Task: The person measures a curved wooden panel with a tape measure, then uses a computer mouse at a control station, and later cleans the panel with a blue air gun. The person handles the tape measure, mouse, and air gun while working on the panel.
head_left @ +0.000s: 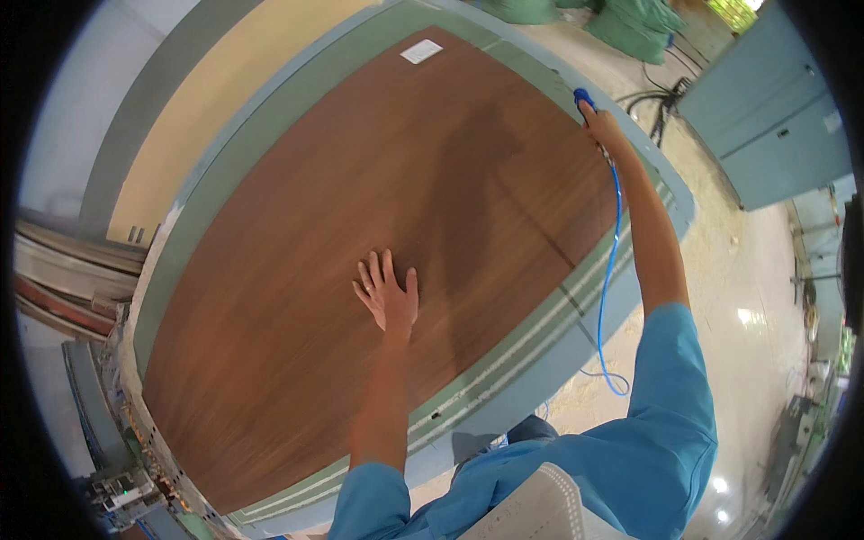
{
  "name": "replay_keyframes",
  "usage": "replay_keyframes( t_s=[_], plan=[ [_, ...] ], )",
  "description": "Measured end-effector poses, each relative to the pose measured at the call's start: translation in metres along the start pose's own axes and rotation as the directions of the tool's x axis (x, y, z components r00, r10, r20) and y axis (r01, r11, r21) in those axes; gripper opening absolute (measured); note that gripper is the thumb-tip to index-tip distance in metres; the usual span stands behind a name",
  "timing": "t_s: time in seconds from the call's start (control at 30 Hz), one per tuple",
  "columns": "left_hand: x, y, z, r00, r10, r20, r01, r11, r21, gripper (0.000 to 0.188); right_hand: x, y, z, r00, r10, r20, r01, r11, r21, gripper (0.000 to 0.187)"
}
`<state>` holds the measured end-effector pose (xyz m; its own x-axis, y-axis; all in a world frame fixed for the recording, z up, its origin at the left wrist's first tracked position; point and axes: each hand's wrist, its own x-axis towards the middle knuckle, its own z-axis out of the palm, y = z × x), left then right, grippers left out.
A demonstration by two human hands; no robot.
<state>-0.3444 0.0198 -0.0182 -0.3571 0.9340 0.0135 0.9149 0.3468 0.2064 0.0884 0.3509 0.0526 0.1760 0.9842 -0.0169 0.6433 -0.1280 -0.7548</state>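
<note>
A large brown wood-grain panel [297, 207] lies flat on a green-topped work table [189, 261]. My left hand [387, 292] rests on the panel near its middle, palm down with the fingers spread. My right arm reaches out to the panel's far right edge. There my right hand [601, 124] is closed around a blue air blow gun [583, 95], partly hidden by the fingers. From the gun a blue air hose [616, 234] hangs down along my right forearm and loops below the table's edge. A white label [420, 51] sits at the panel's far end.
Grey-blue cabinets [765, 108] stand on the right, with black cables [666, 99] on the floor beside them. Green sacks [630, 27] lie beyond the table. Stacked boards [76, 261] and machine parts [121, 495] are at the left. A cream and grey panel [207, 90] adjoins the table's far left side.
</note>
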Motion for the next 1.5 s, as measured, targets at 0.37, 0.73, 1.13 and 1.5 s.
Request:
replay_keyframes(
  t_s=[0.37,0.73,1.13,1.5],
  plan=[
    [0.006,-0.004,-0.003,0.998,-0.024,0.064,0.024,1.000,-0.010,0.067,0.132,-0.218,0.221,0.843,-0.031,0.537,-0.266,0.843,0.467,0.055],
    [0.001,-0.008,-0.013,0.988,-0.130,0.085,0.144,0.973,-0.180,0.070,-0.127,-0.396,0.408,0.263,-0.207,0.942,-0.566,0.758,0.325,0.047],
    [-0.005,-0.014,0.021,0.949,-0.061,-0.309,0.014,0.989,-0.150,0.048,-0.283,-0.144,0.094,0.306,-0.151,0.940,-0.171,0.962,0.211,0.060],
    [-0.206,0.013,0.033,0.932,0.291,-0.214,-0.293,0.956,0.025,0.059,-0.572,0.136,-0.216,0.793,0.252,0.555,-0.464,0.840,0.281,0.051]
  ],
)
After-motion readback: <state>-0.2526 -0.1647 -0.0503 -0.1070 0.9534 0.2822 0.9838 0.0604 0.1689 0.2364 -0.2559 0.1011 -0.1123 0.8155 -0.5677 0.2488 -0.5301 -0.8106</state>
